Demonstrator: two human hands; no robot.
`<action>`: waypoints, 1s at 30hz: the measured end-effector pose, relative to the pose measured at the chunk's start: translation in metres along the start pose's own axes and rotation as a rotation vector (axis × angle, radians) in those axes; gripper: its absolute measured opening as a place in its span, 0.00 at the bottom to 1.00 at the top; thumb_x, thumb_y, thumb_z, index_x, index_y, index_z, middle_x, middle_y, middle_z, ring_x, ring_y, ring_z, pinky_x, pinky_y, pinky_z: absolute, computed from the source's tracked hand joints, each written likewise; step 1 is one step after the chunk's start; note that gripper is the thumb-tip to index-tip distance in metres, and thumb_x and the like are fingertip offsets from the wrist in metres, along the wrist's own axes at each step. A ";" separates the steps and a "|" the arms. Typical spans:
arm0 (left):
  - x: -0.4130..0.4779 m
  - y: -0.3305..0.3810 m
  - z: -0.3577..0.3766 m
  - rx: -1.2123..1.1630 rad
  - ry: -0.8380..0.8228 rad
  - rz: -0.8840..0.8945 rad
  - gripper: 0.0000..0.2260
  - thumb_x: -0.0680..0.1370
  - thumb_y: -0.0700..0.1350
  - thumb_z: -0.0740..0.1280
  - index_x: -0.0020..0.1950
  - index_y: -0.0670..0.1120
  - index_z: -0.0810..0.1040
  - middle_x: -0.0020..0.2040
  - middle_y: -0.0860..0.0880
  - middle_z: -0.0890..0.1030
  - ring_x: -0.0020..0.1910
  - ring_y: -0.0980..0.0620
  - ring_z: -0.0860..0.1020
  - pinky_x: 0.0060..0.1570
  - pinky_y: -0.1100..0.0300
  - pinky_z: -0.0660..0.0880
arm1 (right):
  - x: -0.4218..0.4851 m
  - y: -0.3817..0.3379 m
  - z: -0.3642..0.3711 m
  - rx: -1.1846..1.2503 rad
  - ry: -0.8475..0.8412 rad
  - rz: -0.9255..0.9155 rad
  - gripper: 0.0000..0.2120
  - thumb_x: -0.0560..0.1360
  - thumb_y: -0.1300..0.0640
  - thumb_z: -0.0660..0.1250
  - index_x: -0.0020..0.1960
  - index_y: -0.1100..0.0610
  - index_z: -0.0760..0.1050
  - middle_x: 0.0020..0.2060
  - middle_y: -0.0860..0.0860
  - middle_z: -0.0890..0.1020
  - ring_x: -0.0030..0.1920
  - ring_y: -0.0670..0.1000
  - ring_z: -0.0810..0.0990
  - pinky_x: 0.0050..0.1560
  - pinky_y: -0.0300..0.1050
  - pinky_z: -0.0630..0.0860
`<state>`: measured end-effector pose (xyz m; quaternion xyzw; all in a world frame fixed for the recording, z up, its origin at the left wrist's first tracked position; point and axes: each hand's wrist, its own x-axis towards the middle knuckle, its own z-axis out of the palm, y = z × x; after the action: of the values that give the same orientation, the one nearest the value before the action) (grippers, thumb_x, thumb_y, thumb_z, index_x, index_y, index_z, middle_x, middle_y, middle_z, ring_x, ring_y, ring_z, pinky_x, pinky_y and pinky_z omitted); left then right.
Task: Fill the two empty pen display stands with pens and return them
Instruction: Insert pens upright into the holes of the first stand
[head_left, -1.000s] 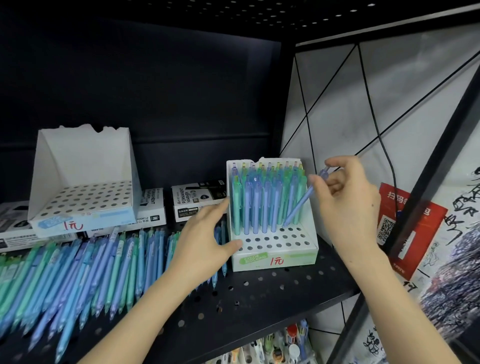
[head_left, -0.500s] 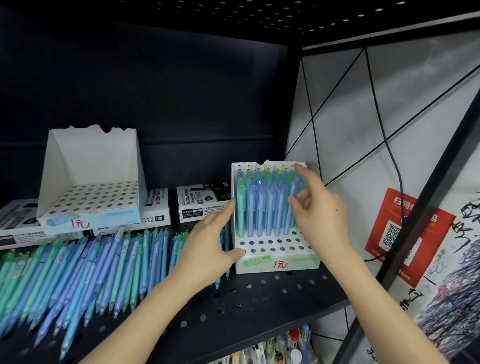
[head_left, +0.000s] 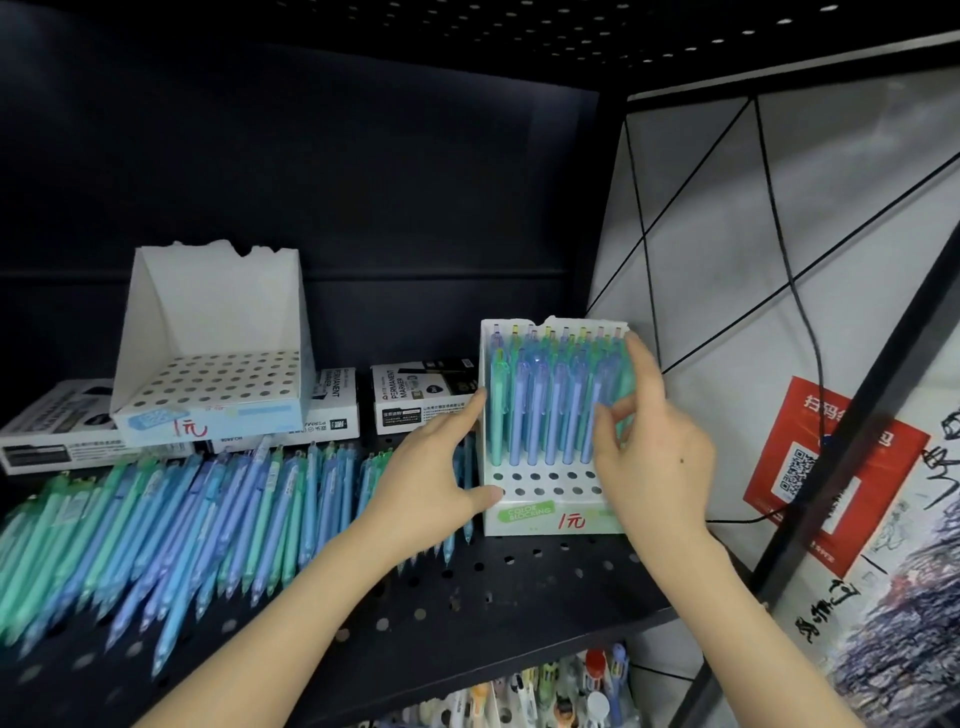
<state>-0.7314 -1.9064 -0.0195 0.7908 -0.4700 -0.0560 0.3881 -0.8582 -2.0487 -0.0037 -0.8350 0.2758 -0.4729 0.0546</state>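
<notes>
Pens (head_left: 156, 530) lie loose on the black perforated shelf (head_left: 493, 587) beside a pale wall (head_left: 717, 260).

The right stand (head_left: 540, 519), white card with a green label, sits upright near the shelf's right end. Upright pens (head_left: 535, 410), blue and green, fill its back rows; two front rows of holes are bare. The left stand (head_left: 218, 301), blue-labelled, holds none. Loose pens (head_left: 182, 519) lie side by side below it.
</notes>
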 end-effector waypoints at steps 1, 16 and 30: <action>-0.001 0.000 -0.003 -0.006 0.002 0.004 0.40 0.71 0.48 0.73 0.75 0.63 0.52 0.67 0.60 0.65 0.66 0.56 0.66 0.67 0.56 0.65 | -0.003 -0.007 -0.002 -0.015 0.052 -0.026 0.28 0.73 0.62 0.66 0.71 0.54 0.62 0.32 0.49 0.77 0.28 0.50 0.73 0.27 0.42 0.69; -0.102 -0.074 -0.122 0.386 0.399 -0.372 0.15 0.73 0.51 0.70 0.60 0.50 0.78 0.58 0.49 0.79 0.53 0.54 0.76 0.51 0.61 0.70 | -0.046 -0.124 0.078 0.177 -0.579 -0.392 0.25 0.78 0.39 0.55 0.68 0.54 0.67 0.55 0.52 0.78 0.55 0.53 0.76 0.50 0.45 0.73; -0.073 -0.078 -0.108 0.352 0.174 -0.591 0.38 0.68 0.57 0.73 0.73 0.46 0.62 0.67 0.47 0.73 0.63 0.48 0.73 0.62 0.55 0.71 | -0.047 -0.138 0.094 0.068 -0.655 -0.246 0.36 0.74 0.34 0.56 0.74 0.53 0.56 0.64 0.55 0.72 0.55 0.53 0.77 0.43 0.43 0.72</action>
<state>-0.6684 -1.7685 -0.0168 0.9492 -0.1886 -0.0162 0.2514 -0.7431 -1.9244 -0.0420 -0.9671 0.1251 -0.1920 0.1105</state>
